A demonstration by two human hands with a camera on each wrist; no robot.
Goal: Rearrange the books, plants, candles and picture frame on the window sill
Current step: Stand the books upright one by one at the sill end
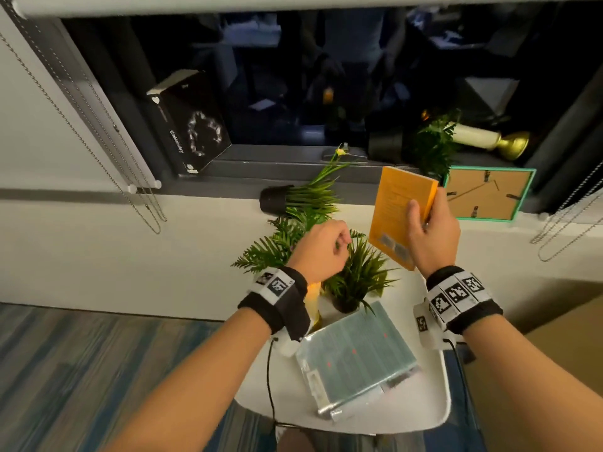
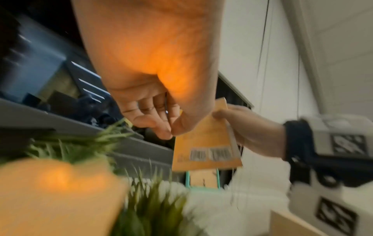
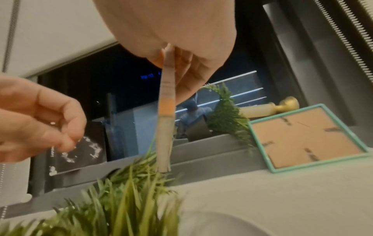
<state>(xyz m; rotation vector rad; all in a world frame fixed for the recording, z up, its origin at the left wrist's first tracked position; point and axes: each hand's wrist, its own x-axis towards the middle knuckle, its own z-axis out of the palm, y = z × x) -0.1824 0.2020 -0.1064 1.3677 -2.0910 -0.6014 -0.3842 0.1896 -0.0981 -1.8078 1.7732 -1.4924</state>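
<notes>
My right hand [image 1: 424, 208] grips an orange book [image 1: 399, 216] upright, above the front of the window sill [image 1: 212, 203]; its thumb lies on the back cover, and the spine [image 3: 166, 127] shows in the right wrist view. My left hand [image 1: 337, 241] hovers over the plants with fingers curled and thumb on a fingertip [image 2: 168, 132], holding nothing. On the sill a black book [image 1: 191, 125] leans on the window. Two potted plants [image 1: 293, 197] [image 1: 427, 145] and a candle in a gold holder [image 1: 489, 138] lie tipped over there. A teal picture frame [image 1: 489, 194] lies face down.
A white round table [image 1: 424, 402] below the sill carries a green book [image 1: 355, 350], an upright grass plant [image 1: 359, 278], a fern [image 1: 270, 251] and a lit candle [image 2: 60, 183]. Blind chains [image 1: 143, 203] hang at the left and right of the window.
</notes>
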